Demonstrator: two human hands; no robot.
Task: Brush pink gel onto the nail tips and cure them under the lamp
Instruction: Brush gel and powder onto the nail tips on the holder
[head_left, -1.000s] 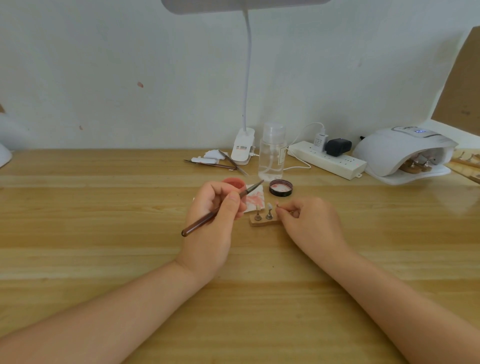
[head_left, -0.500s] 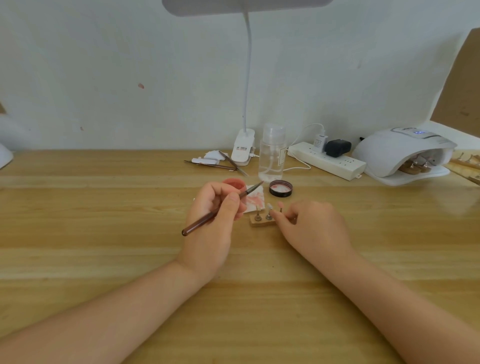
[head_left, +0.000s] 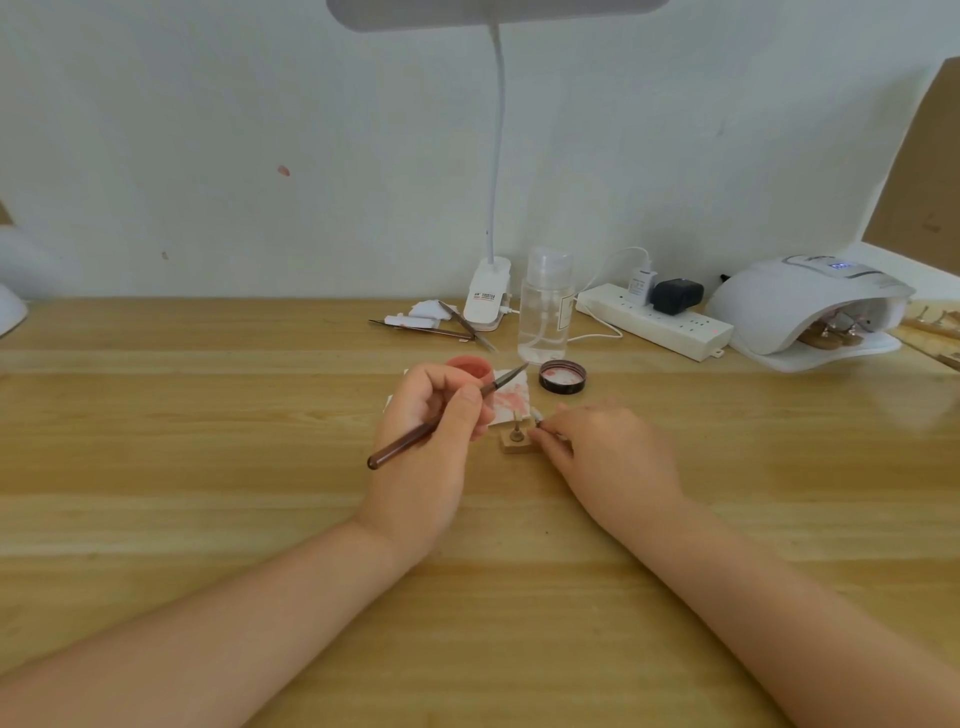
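Observation:
My left hand (head_left: 431, 431) grips a dark brown gel brush (head_left: 441, 418) like a pen, its tip raised over a pink-stained white wipe (head_left: 511, 397). Behind that hand sits a pot of pink gel (head_left: 470, 368), partly hidden. A small wooden block (head_left: 518, 446) holds one nail tip on a stand (head_left: 517, 428). My right hand (head_left: 608, 452) pinches a second nail-tip stand (head_left: 537, 418) at the block's right end. The white curing lamp (head_left: 800, 306) stands at the far right, with other stands inside.
The black gel lid (head_left: 562, 376) lies right of the wipe. Behind are a clear bottle (head_left: 545, 306), a clip lamp base (head_left: 485, 299), tweezers and tools (head_left: 431, 327), and a power strip (head_left: 654, 319) with plugs. Wooden racks (head_left: 935, 332) lie at the right edge.
My right hand slid left to the block and took hold of the right-hand nail-tip stand. My left hand and the brush stayed nearly still.

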